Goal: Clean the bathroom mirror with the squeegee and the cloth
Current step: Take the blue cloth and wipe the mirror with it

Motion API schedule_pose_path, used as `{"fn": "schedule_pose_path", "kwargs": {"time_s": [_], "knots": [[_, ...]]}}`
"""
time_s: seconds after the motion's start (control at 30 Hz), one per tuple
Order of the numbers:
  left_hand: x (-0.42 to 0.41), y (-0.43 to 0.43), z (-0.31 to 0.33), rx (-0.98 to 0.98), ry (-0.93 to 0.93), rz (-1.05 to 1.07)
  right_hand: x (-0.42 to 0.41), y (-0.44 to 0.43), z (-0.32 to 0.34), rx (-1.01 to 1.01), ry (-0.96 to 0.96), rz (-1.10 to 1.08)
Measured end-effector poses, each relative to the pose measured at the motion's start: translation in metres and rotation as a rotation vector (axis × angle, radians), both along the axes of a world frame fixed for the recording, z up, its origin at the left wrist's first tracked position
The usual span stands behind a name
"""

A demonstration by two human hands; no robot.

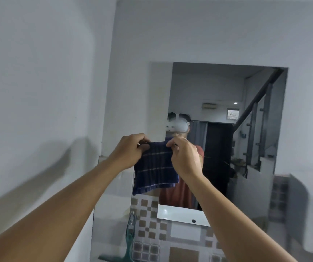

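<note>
Both bare forearms reach up; the left hand (131, 151) and right hand (185, 157) each pinch a top corner of the dark blue checked cloth (154, 167), hanging before the mirror (218, 103). A green squeegee (129, 241) leans below. No readable writing.

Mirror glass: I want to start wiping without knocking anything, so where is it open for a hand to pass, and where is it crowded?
The mirror is open above both hands and to their right, up to its top and right edges. It is crowded low on the left: the left hand and right hand hold the cloth up there, and the squeegee stands below by the tiles.
</note>
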State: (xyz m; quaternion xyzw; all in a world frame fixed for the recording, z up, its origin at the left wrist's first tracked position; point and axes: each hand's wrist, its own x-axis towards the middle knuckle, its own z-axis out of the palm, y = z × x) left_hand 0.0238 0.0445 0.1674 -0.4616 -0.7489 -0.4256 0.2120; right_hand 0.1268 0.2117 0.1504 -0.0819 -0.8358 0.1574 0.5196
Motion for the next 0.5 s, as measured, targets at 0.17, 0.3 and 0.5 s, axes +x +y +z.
{"fn": "schedule_pose_path", "kwargs": {"time_s": [0.17,0.3,0.5], "knots": [[0.041,0.044,0.035,0.039,0.037,-0.062,0.041,0.016,-0.001,-0.115,0.031,-0.049],[0.069,0.079,0.061,0.043,0.019,-0.125,0.073,0.009,-0.008,-0.136,-0.101,-0.112],[0.100,0.105,0.082,0.043,-0.079,-0.279,0.082,0.029,-0.001,-0.138,-0.030,-0.219]]}}
